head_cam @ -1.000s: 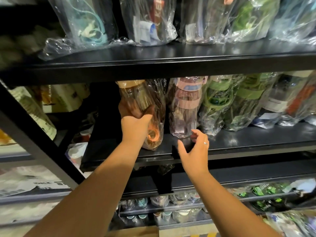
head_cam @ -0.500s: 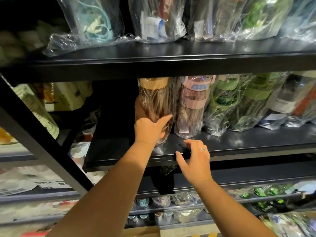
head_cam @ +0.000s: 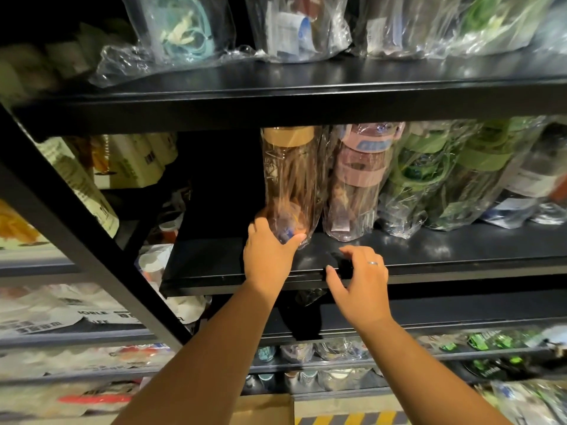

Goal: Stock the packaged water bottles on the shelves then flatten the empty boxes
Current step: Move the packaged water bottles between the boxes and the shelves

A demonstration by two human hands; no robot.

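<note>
- The middle shelf is a black board with a glossy top, and every place below is given relative to it.
- The brown bottle, wrapped in clear plastic and capped with a tan lid, stands upright on the middle shelf near its front edge, at the left end of the row.
- The left hand grips the base of the brown bottle, its fingers curled round the left side and its thumb pressed against the lower right.
- The right hand hovers at the middle shelf's front lip, its fingers loosely bent and slightly apart, holding nothing. Whether the fingertips touch the lip cannot be told.
- A ring sits on 1 finger of the right hand.
- The pink bottle, also bagged, stands on the middle shelf, right beside the brown bottle.
- The green bottles lean on the middle shelf further to the right, with a dark bottle after them.
- The upper shelf, above the middle shelf, carries several more bagged items.
- Below the middle shelf, more wrapped bottles lie in rows.
- A black diagonal brace crosses to the left of the middle shelf.
- A cardboard box shows far below the middle shelf.
</note>
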